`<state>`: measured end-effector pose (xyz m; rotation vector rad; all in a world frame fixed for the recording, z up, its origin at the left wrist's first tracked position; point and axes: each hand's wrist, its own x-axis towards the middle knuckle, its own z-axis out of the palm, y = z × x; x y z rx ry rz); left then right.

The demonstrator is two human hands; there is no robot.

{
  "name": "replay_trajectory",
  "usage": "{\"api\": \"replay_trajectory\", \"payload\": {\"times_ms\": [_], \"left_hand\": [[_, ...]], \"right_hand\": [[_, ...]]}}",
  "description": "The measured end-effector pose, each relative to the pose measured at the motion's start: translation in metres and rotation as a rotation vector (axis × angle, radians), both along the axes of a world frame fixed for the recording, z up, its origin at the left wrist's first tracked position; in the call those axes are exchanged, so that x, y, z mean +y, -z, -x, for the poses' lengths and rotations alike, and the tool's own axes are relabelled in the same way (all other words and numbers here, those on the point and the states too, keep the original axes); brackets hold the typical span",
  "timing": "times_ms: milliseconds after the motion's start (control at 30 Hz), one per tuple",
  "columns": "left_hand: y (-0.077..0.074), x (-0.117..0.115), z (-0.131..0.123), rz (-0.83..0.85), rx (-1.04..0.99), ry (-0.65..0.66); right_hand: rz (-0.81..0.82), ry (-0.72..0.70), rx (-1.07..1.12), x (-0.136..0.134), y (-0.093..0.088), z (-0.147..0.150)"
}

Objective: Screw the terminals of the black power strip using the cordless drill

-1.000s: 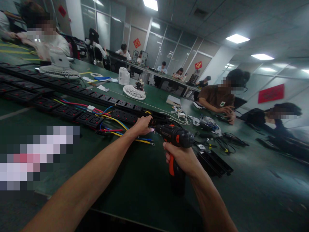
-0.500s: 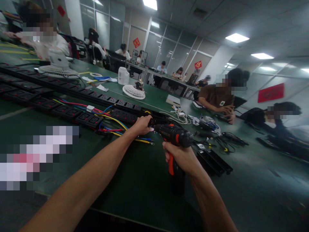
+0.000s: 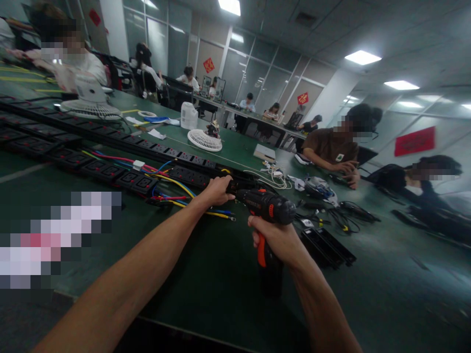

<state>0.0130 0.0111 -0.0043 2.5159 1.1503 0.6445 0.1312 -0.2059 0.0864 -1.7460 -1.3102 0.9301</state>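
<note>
My right hand is wrapped round the orange grip of a black cordless drill, which points left toward the end of a long black power strip. My left hand is closed on that end of the strip, just beside the drill's nose. Red, yellow and blue wires spill out on the green table under my left wrist. The drill's tip is hidden behind my left fingers.
More black power strips run along the left. Two white fans and a white jug stand further back. A black open casing and loose cables lie right of the drill. Several people sit at the tables.
</note>
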Motion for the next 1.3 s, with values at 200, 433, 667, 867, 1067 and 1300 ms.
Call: {"api": "replay_trajectory", "payload": {"times_ms": [200,433,667,867,1067,1300], "left_hand": [[-0.0003,-0.0004,0.0009,0.002,-0.018,0.004],[0.0001,-0.0018,0.0006,-0.006,-0.007,-0.004],[-0.0001,-0.0025,0.0008,-0.003,-0.012,0.004],[-0.0013,-0.003,0.001,-0.003,-0.001,-0.004],[-0.0039,-0.0064,0.0013,0.0,-0.014,-0.013],[-0.002,-0.004,0.0013,-0.001,-0.014,-0.004]], "right_hand": [[0.007,0.0,0.007,0.0008,-0.0021,0.0018],[-0.009,-0.005,0.03,0.0001,-0.0025,0.0023],[-0.019,-0.026,0.032,0.0019,0.0015,0.0],[-0.013,-0.03,0.039,0.0008,0.0001,0.0006],[-0.007,-0.009,0.049,0.0025,-0.0004,0.0018],[-0.019,-0.014,0.047,0.0011,-0.0003,0.0018]]}}
